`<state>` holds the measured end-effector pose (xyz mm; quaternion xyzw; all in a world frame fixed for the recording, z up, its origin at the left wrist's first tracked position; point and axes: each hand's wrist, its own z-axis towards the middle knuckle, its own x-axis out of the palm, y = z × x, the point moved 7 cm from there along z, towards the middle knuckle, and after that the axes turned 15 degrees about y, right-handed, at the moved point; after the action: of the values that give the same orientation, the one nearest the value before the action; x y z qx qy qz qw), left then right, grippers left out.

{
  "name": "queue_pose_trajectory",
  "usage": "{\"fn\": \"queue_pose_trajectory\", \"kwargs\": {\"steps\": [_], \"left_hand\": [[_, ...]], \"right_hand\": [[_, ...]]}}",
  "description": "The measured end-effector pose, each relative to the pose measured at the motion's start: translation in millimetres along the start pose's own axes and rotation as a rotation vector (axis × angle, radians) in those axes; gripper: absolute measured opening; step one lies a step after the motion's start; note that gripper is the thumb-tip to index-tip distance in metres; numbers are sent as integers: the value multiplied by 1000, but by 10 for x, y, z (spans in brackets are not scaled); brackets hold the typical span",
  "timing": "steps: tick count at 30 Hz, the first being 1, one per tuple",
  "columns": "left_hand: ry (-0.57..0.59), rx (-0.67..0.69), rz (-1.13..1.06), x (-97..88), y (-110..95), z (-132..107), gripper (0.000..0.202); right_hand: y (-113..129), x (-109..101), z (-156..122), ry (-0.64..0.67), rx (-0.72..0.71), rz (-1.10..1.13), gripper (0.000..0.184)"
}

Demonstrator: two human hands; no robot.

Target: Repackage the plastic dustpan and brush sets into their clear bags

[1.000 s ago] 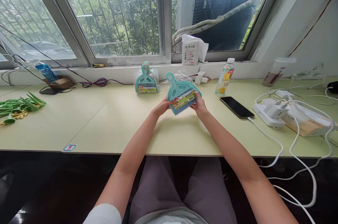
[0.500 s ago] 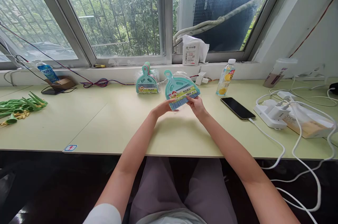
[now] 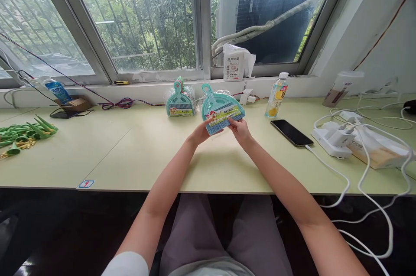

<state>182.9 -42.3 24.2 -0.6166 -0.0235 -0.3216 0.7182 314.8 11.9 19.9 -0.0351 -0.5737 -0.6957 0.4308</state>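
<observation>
Sitting slightly further left and nearer the back edge of the surface point(image 3: 143, 150) than a second ago, the teal dustpan-and-brush pack point(image 3: 223, 110) is shifting along with the right hand point(image 3: 239, 131). Pale green and broad, the surface is meeting the seated person at its front edge. By its back edge, a wrapped stack point(image 3: 180, 101) of similar sets is standing upright, probably steadied by its own thickness. Between those edges, the held pack is tilting, handle up and left, label toward the person, presumably for easy viewing. Left hand point(image 3: 200, 134) and right hand are gripping its lower part from both sides, thumbs pressing the front, likely keeping it steady. Rightward, a power strip point(image 3: 329, 144) is lying near a phone point(image 3: 291, 133), presumably for charging.
</observation>
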Motion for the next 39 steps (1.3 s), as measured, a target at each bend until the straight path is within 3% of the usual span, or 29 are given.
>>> {"fn": "queue_pose_trajectory", "kwargs": {"steps": [4, 8, 11, 13, 14, 17, 18, 20, 22, 27, 31, 35, 39], "left_hand": [[-108, 79, 75, -98, -19, 43, 36], [-228, -12, 194, -271, 60, 59, 38], [-275, -50, 176, -407, 104, 39, 34], [-308, -72, 117, -512, 120, 5, 32], [-324, -76, 77, -566, 121, -16, 32], [-378, -65, -16, -723, 101, -85, 33], [-394, -53, -28, -767, 88, -106, 34], [-396, -34, -32, -825, 71, -127, 36], [-353, -40, -23, -840, 81, -120, 38], [-244, -184, -40, -832, 209, -90, 34], [-217, -193, -99, -828, 178, -99, 40], [-302, -227, -83, -844, 107, -178, 40], [-252, -292, -31, -786, 114, -207, 36]], "right_hand": [[-21, -66, 18, -31, -9, -3, 33], [-56, -191, 48, -72, 117, -53, 25], [-65, -269, 67, 67, 334, -186, 18], [-43, -354, 59, 187, 471, -380, 25], [11, -426, 66, 196, 474, -511, 27], [313, -549, 116, 114, 194, -951, 28], [395, -519, 115, 104, 68, -1084, 37], [426, -387, 97, 172, -102, -1288, 62], [355, -278, 83, 248, -159, -1385, 69], [163, -242, 97, 378, -112, -1246, 32], [78, -277, 116, 451, -31, -1176, 25], [74, -285, 141, 351, -1, -1162, 9], [91, -330, 152, 187, -17, -1095, 14]]}}
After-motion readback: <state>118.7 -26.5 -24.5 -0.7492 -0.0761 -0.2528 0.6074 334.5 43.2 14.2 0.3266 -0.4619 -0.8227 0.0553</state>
